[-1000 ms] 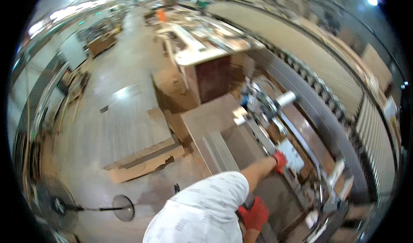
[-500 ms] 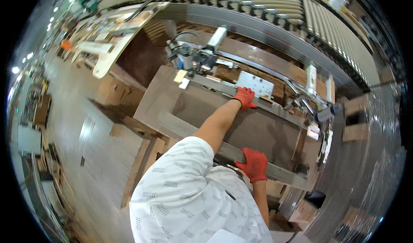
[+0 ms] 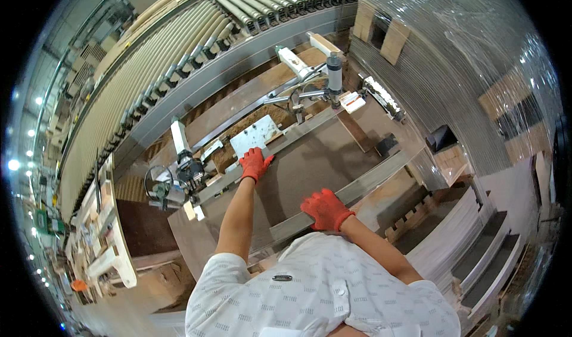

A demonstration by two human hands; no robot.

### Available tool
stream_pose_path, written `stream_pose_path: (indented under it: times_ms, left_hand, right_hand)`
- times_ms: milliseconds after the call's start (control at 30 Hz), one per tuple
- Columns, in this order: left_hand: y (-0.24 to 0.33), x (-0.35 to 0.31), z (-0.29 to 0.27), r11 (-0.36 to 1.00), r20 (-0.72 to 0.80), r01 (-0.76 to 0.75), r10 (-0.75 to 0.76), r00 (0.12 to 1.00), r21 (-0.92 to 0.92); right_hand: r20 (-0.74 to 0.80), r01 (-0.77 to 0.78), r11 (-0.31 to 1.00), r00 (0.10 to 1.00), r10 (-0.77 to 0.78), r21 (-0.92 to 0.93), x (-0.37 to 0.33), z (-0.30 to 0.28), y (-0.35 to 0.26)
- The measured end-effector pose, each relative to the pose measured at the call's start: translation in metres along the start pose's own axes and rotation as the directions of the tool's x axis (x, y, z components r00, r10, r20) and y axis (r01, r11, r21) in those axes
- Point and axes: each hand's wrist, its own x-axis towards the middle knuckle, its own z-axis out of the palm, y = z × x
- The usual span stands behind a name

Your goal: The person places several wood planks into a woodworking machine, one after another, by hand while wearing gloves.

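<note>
Both my hands wear red gloves. My left hand lies with its fingers spread on the far long grey strip, near a white metal plate. On the near long grey strip rests my right hand, its fingers apart and pointing inward. Between the strips is a wide brown panel. A short brown crosspiece stands toward its right end. Small pale blocks sit at the far strip's left end, and a white block at its right end.
Clamp-like metal devices with cylinders stand at left and right. Behind them runs a roller conveyor. A tall film-wrapped stack of sheets rises at the right. A pale wooden table with scraps is at the left.
My view has swung to the right, showing more of the wrapped stack. My hands stay on the far and near strips; the right hand's fingers now lie more over the panel side.
</note>
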Motion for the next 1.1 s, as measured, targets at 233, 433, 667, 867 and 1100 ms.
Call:
stream_pose_path:
  times_ms: [233, 433, 667, 867, 1100]
  left_hand:
    - [-0.007, -0.013, 0.004, 0.976, -0.120, -0.105, 0.083, 0.989, -0.190]
    - [-0.014, -0.013, 0.014, 0.975, -0.173, -0.140, 0.110, 0.979, -0.174]
    - [-0.008, -0.006, 0.016, 0.969, -0.185, -0.153, 0.118, 0.976, -0.191]
    - [-0.015, -0.001, 0.013, 0.974, -0.187, -0.176, 0.148, 0.971, -0.144]
    - [-0.001, -0.015, -0.016, 0.944, -0.208, -0.250, 0.207, 0.956, -0.214]
  right_hand:
    - [-0.069, 0.056, 0.993, 0.996, -0.049, 0.103, -0.006, 0.009, 0.010]
    - [-0.015, 0.048, 0.998, 0.999, -0.048, 0.050, -0.002, -0.002, 0.010]
    - [-0.070, 0.063, 0.996, 0.996, -0.058, 0.069, -0.009, 0.004, 0.018]
    - [-0.106, 0.099, 0.995, 0.990, -0.096, 0.027, -0.007, 0.012, 0.015]
    - [-0.061, 0.085, 0.995, 0.995, -0.081, 0.060, -0.012, 0.005, 0.016]
